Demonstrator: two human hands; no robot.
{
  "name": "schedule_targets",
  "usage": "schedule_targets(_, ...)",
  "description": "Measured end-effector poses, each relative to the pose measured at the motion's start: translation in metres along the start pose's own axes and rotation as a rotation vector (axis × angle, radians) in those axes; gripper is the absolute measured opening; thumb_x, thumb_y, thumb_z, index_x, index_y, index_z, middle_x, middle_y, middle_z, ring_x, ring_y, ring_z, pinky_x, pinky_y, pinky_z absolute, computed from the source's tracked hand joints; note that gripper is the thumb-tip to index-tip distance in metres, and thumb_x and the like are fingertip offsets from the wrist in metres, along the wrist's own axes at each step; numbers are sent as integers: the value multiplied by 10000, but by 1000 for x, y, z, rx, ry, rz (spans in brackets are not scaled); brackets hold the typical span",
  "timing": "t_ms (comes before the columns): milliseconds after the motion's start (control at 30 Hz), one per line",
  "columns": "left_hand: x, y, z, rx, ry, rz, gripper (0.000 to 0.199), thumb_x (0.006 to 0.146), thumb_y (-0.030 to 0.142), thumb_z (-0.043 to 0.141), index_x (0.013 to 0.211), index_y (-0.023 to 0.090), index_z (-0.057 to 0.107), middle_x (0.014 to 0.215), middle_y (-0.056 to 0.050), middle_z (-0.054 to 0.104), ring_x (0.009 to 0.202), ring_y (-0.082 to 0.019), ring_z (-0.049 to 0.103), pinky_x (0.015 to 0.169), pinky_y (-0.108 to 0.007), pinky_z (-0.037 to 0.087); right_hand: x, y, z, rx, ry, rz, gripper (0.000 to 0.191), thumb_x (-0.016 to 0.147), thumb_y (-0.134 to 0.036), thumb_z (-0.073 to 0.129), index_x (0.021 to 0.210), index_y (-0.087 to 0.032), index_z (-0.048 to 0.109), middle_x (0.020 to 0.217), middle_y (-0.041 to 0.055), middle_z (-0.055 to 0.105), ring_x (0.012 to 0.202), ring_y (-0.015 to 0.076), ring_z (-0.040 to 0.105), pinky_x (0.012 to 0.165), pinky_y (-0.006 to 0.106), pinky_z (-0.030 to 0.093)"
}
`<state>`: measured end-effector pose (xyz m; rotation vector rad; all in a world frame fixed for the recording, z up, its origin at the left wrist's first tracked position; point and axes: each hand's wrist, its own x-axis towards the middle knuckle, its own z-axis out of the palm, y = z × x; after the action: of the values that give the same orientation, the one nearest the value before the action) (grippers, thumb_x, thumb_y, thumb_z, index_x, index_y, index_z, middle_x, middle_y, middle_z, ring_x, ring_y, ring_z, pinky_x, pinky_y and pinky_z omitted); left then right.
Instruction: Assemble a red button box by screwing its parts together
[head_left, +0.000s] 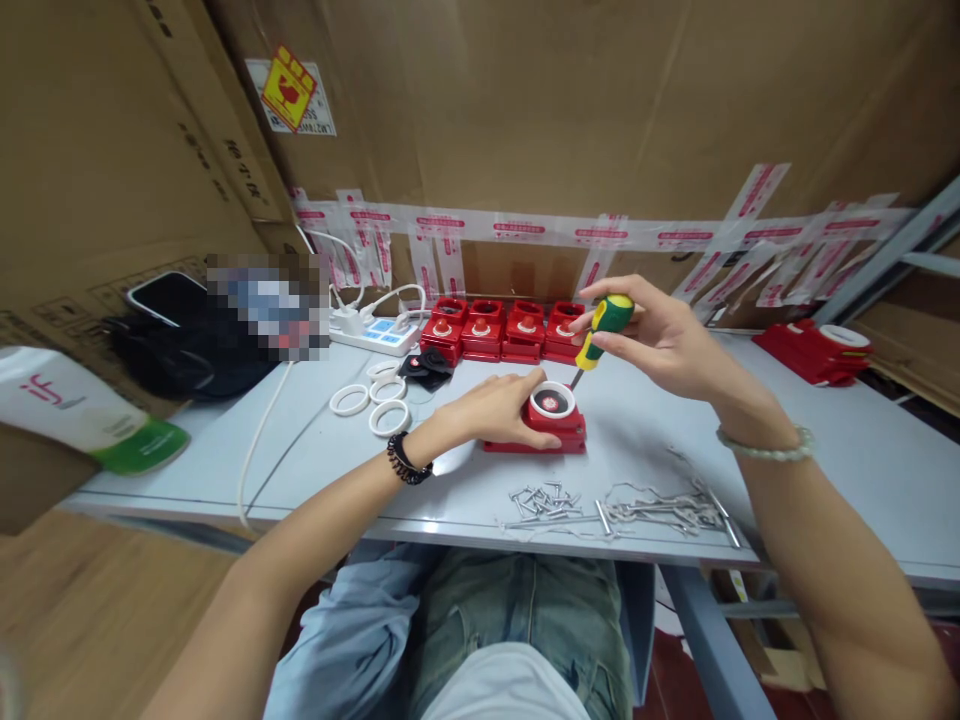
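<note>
On the table in front of me lies a red plastic housing (566, 436) with a white ring (572, 402) around a dark round face. My left hand (510, 408) is closed over its left side, thumb along the front and fingers behind. My right hand (652, 335) grips a green and yellow screwdriver (609, 322), tilted, its shaft pointing down at the housing's back edge by the ring. Whether the tip touches a screw is too small to tell. Nearer to me lie several loose screws (544, 500) and a tangle of thin cords with metal rods (660, 508).
Several red housings (484, 330) stand in a row by the cardboard. Loose white rings (389, 418) and black pieces (427, 368) lie left, near a power strip (375, 335). Another red housing (814, 352) sits far right. A white and green tube (90, 415) and a phone (166, 298) are left.
</note>
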<state>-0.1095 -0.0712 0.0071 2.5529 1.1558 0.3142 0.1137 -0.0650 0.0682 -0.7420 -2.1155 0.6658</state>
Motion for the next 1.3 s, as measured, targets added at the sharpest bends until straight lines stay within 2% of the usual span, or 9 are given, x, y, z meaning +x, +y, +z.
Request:
schedule_targets(133,0,0,2,-15,7,2,596,716,673,654,1047,215,465,1017,-91,684,861,-286,664,688,-337,460,2,1,5,-135,176,3,333,845,-353,671,1140,-280,534,884,6,588,753,164,628,660,317,563)
schedule_targets(367,0,0,2,-14,16,3,590,715,682,650,1025,215,466,980,-79,676,848,-282,657,681,-334,451,5,0,20,-277,352,32,355,818,-378,687,1126,-256,559,831,5,593,686,173,620,596,324,541)
schedule_targets(567,-1,0,3,-1,41,0,581,709,695,648,991,216,478,906,-68,664,803,-281,645,641,-332,430,5,-1,21,-325,403,63,375,788,-436,714,1093,-276,568,790,1,598,651,190,624,583,350,540)
schedule_targets(733,0,1,4,-49,52,2,583,710,671,672,1031,212,509,936,-75,679,827,-285,658,678,-352,466,6,2,17,-310,389,70,347,798,-376,700,1094,-264,559,784,-4,588,648,184,624,581,340,530)
schedule_targets(833,-4,-1,1,-115,47,34,654,719,646,692,1167,215,491,1101,-100,676,957,-297,664,789,-380,497,5,5,14,-300,375,50,340,807,-374,689,1096,-261,551,784,-9,579,645,173,612,590,332,532)
schedule_targets(933,-15,-9,-5,-170,-10,92,801,713,595,735,1329,215,392,1368,-147,553,1189,-309,588,959,-397,472,4,5,13,-295,368,34,338,816,-378,684,1102,-268,544,789,-13,573,629,154,588,585,317,532)
schedule_targets(1000,-26,-17,-8,-171,-45,68,840,718,545,753,1371,208,346,1440,-169,484,1248,-312,548,1004,-404,455,4,5,13,-284,363,28,340,816,-380,688,1105,-274,543,805,-11,576,648,155,590,606,319,540)
schedule_targets(1167,-43,-31,-5,-195,27,28,655,762,501,728,1260,191,436,1309,-154,565,1179,-294,574,999,-439,455,4,7,13,-202,390,21,328,793,-380,714,1057,-267,556,833,-8,585,706,167,616,649,333,551)
schedule_targets(1300,-40,-34,0,-260,63,27,662,703,494,776,1201,197,459,1261,-138,578,1133,-281,583,990,-446,463,4,11,10,-158,423,4,300,775,-333,731,1023,-265,575,860,0,587,738,175,632,635,335,552)
